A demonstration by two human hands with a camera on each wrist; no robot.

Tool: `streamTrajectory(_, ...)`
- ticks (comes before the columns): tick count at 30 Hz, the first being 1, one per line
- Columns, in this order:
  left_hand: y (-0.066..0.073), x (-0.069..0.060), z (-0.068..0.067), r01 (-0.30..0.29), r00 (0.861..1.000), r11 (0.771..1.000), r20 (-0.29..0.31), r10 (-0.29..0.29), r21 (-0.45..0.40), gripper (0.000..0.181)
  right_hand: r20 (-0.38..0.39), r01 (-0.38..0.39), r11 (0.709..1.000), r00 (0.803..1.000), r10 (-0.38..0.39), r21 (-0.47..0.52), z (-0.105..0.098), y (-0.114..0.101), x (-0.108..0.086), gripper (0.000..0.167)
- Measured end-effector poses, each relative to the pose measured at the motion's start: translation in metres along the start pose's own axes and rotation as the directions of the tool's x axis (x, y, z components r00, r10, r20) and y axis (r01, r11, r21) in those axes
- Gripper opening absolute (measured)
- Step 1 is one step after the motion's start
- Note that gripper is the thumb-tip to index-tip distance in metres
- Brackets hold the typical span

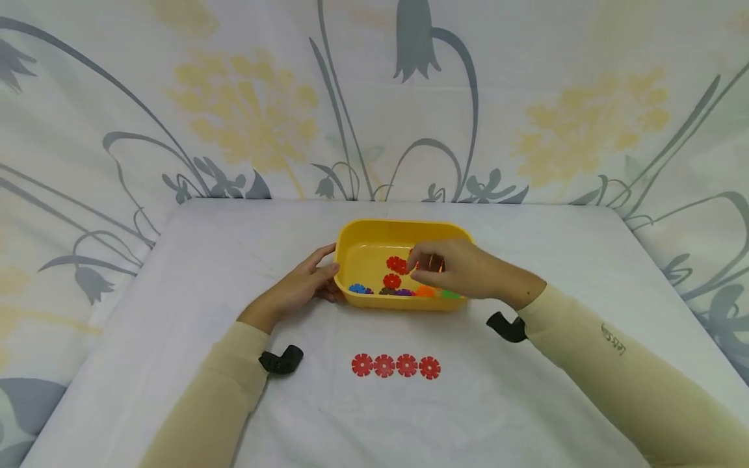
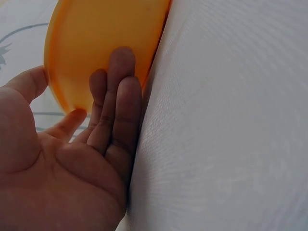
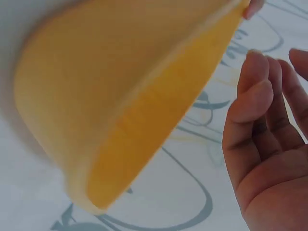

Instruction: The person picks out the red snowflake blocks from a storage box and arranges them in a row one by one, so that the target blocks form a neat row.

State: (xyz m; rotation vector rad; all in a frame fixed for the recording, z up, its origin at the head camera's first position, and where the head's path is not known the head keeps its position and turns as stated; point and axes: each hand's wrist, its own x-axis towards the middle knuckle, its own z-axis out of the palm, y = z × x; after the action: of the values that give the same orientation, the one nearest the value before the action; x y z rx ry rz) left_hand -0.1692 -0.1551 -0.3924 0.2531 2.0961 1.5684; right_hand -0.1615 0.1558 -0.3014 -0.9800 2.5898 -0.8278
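Note:
In the head view, a yellow tray (image 1: 404, 303) holds red, blue, purple, brown, orange and green flower-shaped pieces. My left hand (image 1: 301, 286) touches its left end; in the left wrist view that hand (image 2: 82, 149) lays several fingers against the outer wall of the tray (image 2: 139, 24), with two fingertips at its edge. My right hand (image 1: 459, 268) hovers over the tray's right part, thumb and index finger apart. Bent fingers of the right hand (image 3: 269, 139) show no piece in the right wrist view, beside the tray (image 3: 96, 72). Some pieces are hidden behind that hand.
Several red flower-shaped pieces (image 1: 384, 366) lie in a row on the white cloth (image 1: 363, 422), nearer than the tray. Black wrist-worn items show at the left sleeve (image 1: 282, 359) and right sleeve (image 1: 506, 327). A flower-patterned cloth (image 1: 374, 97) stands behind and at both sides.

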Motion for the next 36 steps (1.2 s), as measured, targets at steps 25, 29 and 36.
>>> streamTrajectory(25, -0.002, 0.004, 0.002, 0.03, 0.999, 0.999, 0.009, -0.031, 0.025, 0.059, 0.465, -0.257, 0.965, 0.85, 0.248, -0.046, -0.001, 0.035, 0.094, 0.024)
streamTrajectory(29, -0.002, 0.004, 0.001, 0.019, 1.0, 1.0, 0.016, -0.02, 0.021, 0.059, 0.522, -0.276, 0.958, 0.807, 0.278, -0.082, 0.003, 0.039, 0.097, 0.027)
streamTrajectory(36, 0.0, 0.001, -0.002, 0.009, 1.0, 1.0, 0.013, -0.009, 0.012, 0.06, 0.544, -0.281, 0.954, 0.788, 0.289, -0.099, 0.011, 0.038, 0.1, 0.034)
